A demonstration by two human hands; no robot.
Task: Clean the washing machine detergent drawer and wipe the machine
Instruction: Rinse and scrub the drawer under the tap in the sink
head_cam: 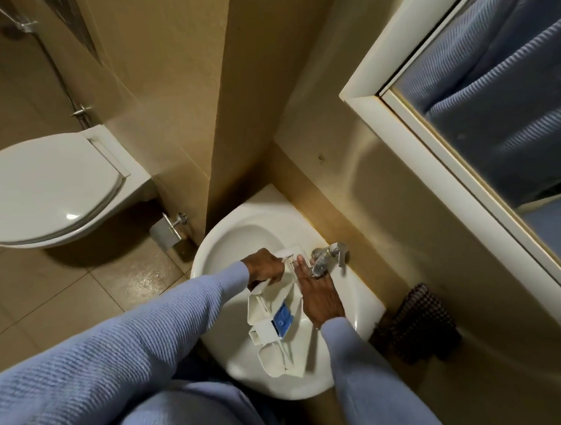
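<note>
Head view: left hand [266,266] grips detergent drawer [262,308] in sink [229,236].

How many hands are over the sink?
2. The left hand holds the detergent drawer at its far end, above the sink. The right hand lies along the drawer's right side, reaching to the tap.

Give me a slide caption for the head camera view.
Left hand holds the detergent drawer over the sink; right hand reaches to the tap.
</note>
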